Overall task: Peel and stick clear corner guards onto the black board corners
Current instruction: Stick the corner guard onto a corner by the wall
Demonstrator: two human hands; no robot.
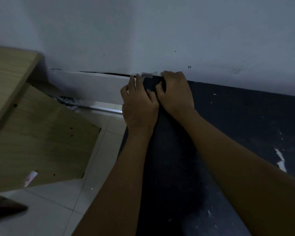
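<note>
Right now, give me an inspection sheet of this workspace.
Surface: black board, pale scuffs and chipped patches on its right part.
Job's things: clear corner guard at the board's far corner, by the wall.
Clutter: wooden panels lying left on the tiled floor; a small white scrap on one.
Hands: left hand and right hand pressing at the corner.
Cables: grey tangle near the wall, unclear.
Surroundings: dim room.
</note>
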